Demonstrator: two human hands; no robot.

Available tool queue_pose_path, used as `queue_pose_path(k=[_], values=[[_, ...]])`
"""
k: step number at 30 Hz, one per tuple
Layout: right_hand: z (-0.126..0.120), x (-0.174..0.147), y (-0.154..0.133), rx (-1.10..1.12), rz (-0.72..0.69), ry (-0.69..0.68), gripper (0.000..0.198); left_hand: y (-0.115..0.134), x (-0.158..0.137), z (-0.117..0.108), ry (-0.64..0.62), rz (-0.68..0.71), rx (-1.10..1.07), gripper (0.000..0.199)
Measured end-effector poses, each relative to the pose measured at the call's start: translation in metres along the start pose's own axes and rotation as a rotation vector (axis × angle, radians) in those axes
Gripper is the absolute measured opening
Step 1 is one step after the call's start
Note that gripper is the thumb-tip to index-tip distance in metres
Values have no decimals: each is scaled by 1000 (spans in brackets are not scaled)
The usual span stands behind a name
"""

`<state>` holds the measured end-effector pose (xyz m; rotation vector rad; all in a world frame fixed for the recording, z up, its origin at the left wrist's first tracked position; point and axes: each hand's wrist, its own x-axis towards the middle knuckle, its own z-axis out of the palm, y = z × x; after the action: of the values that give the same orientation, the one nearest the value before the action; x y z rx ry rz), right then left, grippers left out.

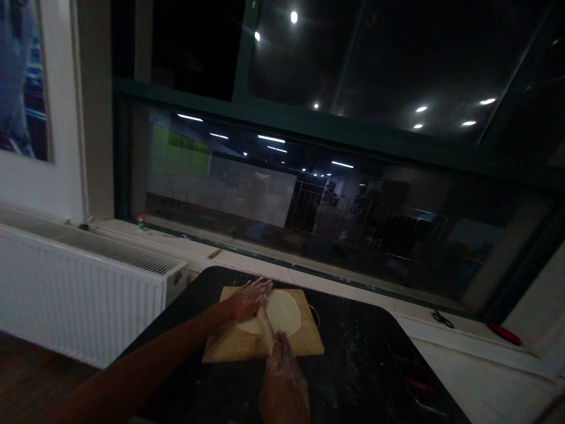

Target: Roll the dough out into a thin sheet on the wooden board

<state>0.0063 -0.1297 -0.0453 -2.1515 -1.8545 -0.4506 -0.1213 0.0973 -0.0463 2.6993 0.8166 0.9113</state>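
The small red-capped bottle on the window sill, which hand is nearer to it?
Left. The left hand presses flat on the far end of the wooden rolling pin, closer to the small red-capped bottle; the right hand is on the near end, farther away.

There are two hands, the left hand (248, 299) and the right hand (282, 377), one rolling pin (265, 328), one dough round (278, 313), one wooden board (247, 344), one dark table (353, 353), one radiator (83, 282) and one small jar (141, 222).

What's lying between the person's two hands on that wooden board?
In the head view, a rolling pin spans from the left hand to the right hand, lying across the flat dough on the wooden board.
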Motion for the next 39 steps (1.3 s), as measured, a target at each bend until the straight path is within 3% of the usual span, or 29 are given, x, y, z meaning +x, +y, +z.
queue_pose_path(k=[3,8,13,17,20,24,27,30,34,39], values=[[15,-9,-8,129,-9,101,58,-1,-24,-16,-74,-20,86,54],[26,-15,-23,243,-58,143,54,-9,-61,-41,-150,-88,126,53],[41,-21,-38,363,-63,273,51,-16,-94,-43,-44,-147,89,53],[52,-21,-31,412,-84,339,47,2,-99,-50,93,-277,-78,51],[50,-11,-10,387,-111,333,44,19,-80,-61,191,-359,-134,51],[35,11,36,415,-227,368,41,37,-26,-62,201,-321,-91,48],[26,27,67,323,-218,392,39,46,19,-42,135,-307,22,41],[20,37,86,152,-127,311,39,51,52,-10,42,-317,140,34],[15,49,98,-35,-14,195,43,50,80,26,-94,-244,283,26],[12,72,113,-141,3,65,42,48,107,43,-186,-170,384,30]])
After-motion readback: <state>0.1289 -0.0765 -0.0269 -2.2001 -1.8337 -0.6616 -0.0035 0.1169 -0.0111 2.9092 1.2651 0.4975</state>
